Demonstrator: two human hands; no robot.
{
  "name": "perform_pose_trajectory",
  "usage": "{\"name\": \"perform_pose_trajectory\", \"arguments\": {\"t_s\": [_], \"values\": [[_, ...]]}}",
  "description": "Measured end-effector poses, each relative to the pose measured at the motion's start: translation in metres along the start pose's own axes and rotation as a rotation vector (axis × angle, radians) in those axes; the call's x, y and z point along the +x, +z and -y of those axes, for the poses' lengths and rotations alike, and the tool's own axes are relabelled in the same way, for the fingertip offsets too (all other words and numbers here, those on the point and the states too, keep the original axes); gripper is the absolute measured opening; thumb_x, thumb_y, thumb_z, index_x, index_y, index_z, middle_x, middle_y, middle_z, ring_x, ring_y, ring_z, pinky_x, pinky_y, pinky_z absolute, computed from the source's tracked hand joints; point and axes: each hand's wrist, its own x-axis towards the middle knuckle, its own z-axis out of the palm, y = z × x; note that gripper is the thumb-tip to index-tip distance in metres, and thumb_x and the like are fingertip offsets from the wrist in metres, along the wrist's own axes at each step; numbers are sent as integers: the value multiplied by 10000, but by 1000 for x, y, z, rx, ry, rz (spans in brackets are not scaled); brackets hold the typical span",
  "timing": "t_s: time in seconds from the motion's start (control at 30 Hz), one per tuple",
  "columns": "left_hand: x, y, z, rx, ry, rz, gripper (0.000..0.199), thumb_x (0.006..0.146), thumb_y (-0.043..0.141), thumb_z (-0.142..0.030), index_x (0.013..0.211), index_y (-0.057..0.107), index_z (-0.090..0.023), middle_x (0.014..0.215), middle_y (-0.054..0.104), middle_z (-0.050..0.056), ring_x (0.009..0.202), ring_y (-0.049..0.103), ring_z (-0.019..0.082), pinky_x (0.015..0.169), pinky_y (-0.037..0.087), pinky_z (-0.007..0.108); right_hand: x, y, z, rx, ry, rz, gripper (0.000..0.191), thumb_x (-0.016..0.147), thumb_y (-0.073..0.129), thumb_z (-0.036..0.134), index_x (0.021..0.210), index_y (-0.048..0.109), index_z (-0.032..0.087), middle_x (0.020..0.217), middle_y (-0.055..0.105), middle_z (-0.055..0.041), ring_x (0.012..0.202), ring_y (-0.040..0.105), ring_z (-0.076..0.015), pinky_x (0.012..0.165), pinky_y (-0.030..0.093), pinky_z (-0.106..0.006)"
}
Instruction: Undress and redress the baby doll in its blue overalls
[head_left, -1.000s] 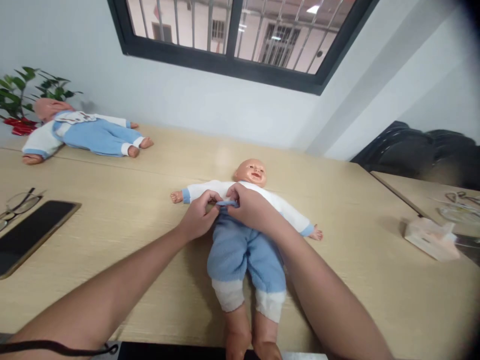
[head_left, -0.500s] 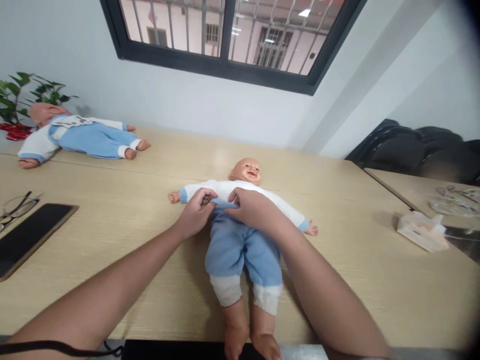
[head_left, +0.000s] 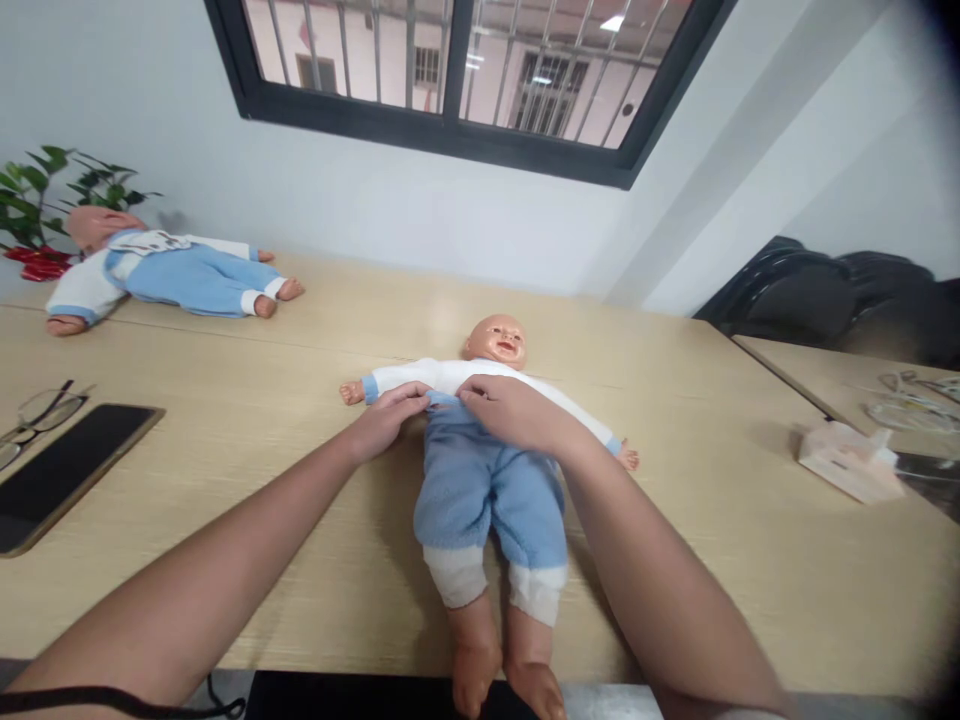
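A baby doll [head_left: 495,345] in a white top and blue trousers [head_left: 487,495] lies on its back on the wooden table [head_left: 300,450], feet toward me. My left hand [head_left: 386,420] and my right hand [head_left: 506,410] both rest at the doll's waist, fingers pinching the blue waistband where it meets the white top. The waistband itself is mostly hidden under my fingers.
A second dressed doll [head_left: 165,275] lies at the far left beside a green plant [head_left: 45,195]. A dark phone [head_left: 67,470] and glasses [head_left: 34,410] lie at left. A tissue box [head_left: 847,460] sits at right, dark chairs [head_left: 825,295] behind it.
Both hands have flattened and slid slightly up the doll's waist; the blue waistband, stretched between my fingers earlier, now lies closer against the white top.
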Motion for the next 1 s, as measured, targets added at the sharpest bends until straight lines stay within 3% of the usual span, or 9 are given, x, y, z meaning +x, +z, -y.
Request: {"name": "perform_pose_trajectory", "arguments": {"t_s": [0.17,0.3,0.47,0.57,0.63,0.73,0.87,1.0], "values": [[-1,2,0,52,-26,-64,355,845,679,-502,1021,659,-194,845,660,4,775,600,159,733,487,286,4,1,-7,72,-17,-5,223,925,493,185,864,708,182,837,715,-10,736,583,-143,665,383,-263],[1,8,-1,135,21,-208,289,839,693,-430,998,665,-191,774,619,-16,695,547,133,640,445,250,6,7,-7,33,-119,-66,116,902,572,213,890,685,185,861,688,2,744,563,-129,673,371,-245],[0,19,-6,288,96,-470,180,837,688,-344,918,636,-192,701,560,-41,634,506,117,610,418,239,14,18,0,-274,-196,-316,154,967,515,214,970,658,159,1003,688,-98,933,590,-215,774,379,-303],[-3,21,-9,404,153,-532,131,868,645,-290,950,593,-201,716,530,-50,634,502,116,633,417,244,16,21,-1,-465,-279,-294,218,1017,454,244,1016,649,147,1020,687,-141,979,591,-260,826,366,-347],[-5,21,-10,438,160,-532,139,888,614,-266,1004,567,-207,756,543,-46,641,516,118,649,422,250,15,21,-4,-462,-296,-225,161,994,520,263,1053,637,169,1025,693,-114,969,599,-253,798,363,-334],[-7,20,-11,482,176,-503,167,908,585,-255,1066,548,-214,809,573,-33,687,555,132,693,443,262,12,21,-9,-397,-203,-191,147,914,624,227,1060,613,213,1007,697,-53,901,610,-217,698,340,-302],[-8,20,-13,581,204,-432,169,906,571,-246,1071,546,-218,834,570,-24,725,565,147,715,448,276,14,25,-10,-431,-50,-311,119,890,612,169,998,596,215,1001,688,-66,879,604,-220,613,271,-305],[-5,16,-10,642,118,-341,196,873,610,-267,1056,547,-234,749,527,-56,641,530,144,622,409,272,17,26,-8,-374,-40,-407,137,867,624,162,984,576,215,993,679,-67,888,594,-224,615,276,-299]]}}
